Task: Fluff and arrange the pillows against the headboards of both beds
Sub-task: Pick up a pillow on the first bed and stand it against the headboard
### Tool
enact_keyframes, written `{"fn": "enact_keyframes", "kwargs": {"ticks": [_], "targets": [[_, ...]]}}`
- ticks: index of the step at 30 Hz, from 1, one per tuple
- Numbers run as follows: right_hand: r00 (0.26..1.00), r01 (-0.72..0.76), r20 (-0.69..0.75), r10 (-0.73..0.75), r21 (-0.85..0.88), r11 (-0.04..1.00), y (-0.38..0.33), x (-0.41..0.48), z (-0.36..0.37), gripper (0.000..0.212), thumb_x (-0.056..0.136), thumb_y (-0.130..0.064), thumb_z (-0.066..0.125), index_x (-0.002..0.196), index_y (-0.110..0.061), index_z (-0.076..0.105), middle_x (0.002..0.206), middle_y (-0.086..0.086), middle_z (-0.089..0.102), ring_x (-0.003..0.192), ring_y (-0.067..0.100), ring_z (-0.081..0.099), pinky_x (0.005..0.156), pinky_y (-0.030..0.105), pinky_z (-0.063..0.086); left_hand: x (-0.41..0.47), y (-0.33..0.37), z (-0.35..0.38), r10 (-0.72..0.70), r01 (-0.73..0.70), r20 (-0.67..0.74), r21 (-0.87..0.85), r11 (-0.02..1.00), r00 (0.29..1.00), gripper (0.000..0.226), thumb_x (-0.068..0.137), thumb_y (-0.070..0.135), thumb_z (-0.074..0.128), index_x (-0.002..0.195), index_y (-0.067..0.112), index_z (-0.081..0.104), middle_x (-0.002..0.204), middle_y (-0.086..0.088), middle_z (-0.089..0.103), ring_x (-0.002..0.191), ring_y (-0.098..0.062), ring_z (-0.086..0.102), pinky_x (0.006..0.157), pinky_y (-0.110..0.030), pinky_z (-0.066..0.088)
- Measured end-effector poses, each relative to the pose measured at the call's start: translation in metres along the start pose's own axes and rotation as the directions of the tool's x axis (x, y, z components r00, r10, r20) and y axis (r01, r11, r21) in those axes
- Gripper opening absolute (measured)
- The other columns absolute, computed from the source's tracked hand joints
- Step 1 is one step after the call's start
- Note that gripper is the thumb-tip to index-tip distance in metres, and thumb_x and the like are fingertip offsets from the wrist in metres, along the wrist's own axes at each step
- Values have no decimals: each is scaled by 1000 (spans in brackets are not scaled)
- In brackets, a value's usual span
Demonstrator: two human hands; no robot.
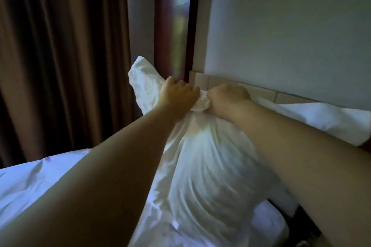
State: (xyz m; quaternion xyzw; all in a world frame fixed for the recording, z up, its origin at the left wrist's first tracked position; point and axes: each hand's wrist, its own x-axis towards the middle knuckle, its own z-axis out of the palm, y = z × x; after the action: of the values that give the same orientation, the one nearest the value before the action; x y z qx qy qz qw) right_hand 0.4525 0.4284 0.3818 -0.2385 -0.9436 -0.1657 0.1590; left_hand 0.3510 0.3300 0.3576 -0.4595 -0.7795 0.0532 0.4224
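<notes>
A white pillow (204,166) stands on end on the bed, its case bunched at the top. My left hand (178,94) and my right hand (226,96) are both closed on that bunched top edge, side by side. A loose flap of the case sticks up to the left of my left hand. A second white pillow (321,118) leans against the beige padded headboard (261,91) to the right, behind my right forearm.
White bed linen (30,182) covers the mattress at lower left. Brown curtains (60,56) hang at the left, with a narrow window gap (180,16) beside the wall. A dark gap beside the bed shows at lower right.
</notes>
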Motion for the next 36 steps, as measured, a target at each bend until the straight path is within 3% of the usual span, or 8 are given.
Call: {"fn": "enact_keyframes", "kwargs": {"ticks": [4, 8, 12, 13, 16, 25, 32, 36], "targets": [[999, 10, -33, -12, -80, 997, 45, 11, 8, 42, 85, -52, 57, 114, -22, 65, 113, 6, 68, 105, 26, 64, 72, 28, 39, 40, 31, 12, 14, -15, -5, -56, 998, 1000, 25, 91, 21, 54, 116, 17, 54, 113, -1, 64, 104, -25, 61, 86, -36, 38], [999, -20, 26, 22, -75, 997, 102, 26, 40, 41, 85, -49, 59, 116, -22, 64, 116, 6, 66, 108, 27, 63, 81, 30, 45, 90, 83, 35, 68, -67, 7, -109, 992, 998, 27, 93, 17, 50, 119, 14, 54, 116, -5, 63, 107, -27, 58, 87, -36, 39], [994, -2, 111, 10, -75, 997, 157, 50, 86, 36, 87, -42, 58, 116, -22, 64, 118, 5, 65, 109, 26, 62, 83, 31, 47, 132, 142, 63, 121, -113, 99, -80, 990, 988, 28, 66, 21, 80, 91, 18, 70, 84, 0, 70, 76, -22, 68, 68, -27, 46], [992, 5, 127, 4, -64, 998, 171, 59, 98, 34, 87, -40, 58, 115, -22, 64, 118, 5, 66, 109, 26, 63, 83, 31, 47, 145, 154, 73, 109, -102, 113, -72, 992, 988, 29, 66, 21, 81, 92, 19, 70, 85, 1, 70, 77, -21, 68, 68, -27, 46], [988, 28, 152, -25, -21, 999, 211, 87, 121, 30, 89, -38, 55, 113, -23, 65, 115, 3, 67, 107, 25, 63, 81, 30, 47, 185, 181, 98, 89, -80, 171, -58, 995, 981, 31, 90, 17, 56, 121, 19, 56, 117, -1, 62, 106, -23, 59, 84, -32, 44], [999, -21, -36, 23, 53, 998, 316, 154, 105, 34, 95, -38, 48, 123, -22, 59, 124, 4, 62, 113, 25, 60, 87, 32, 46, 308, 209, 76, -3, 2, 55, 18, 1000, 998, 38, 92, 15, 55, 130, 18, 49, 128, -3, 55, 119, -24, 51, 95, -33, 42], [987, -41, -150, 57, 111, 993, 324, 167, 122, 31, 99, -29, 41, 120, -20, 62, 118, 5, 65, 107, 26, 63, 85, 35, 48, 321, 210, 76, -43, 45, 86, -25, 999, 995, 38, 93, 12, 54, 130, 18, 48, 128, -3, 52, 119, -26, 50, 81, -35, 50], [984, -53, -164, 66, 79, 995, 326, 183, 125, 32, 98, -32, 42, 120, -24, 62, 114, 3, 66, 103, 26, 64, 75, 32, 45, 333, 202, 86, -49, 51, 52, -36, 998, 997, 42, 92, 12, 54, 132, 18, 44, 127, -4, 52, 117, -27, 49, 78, -36, 50]]}}
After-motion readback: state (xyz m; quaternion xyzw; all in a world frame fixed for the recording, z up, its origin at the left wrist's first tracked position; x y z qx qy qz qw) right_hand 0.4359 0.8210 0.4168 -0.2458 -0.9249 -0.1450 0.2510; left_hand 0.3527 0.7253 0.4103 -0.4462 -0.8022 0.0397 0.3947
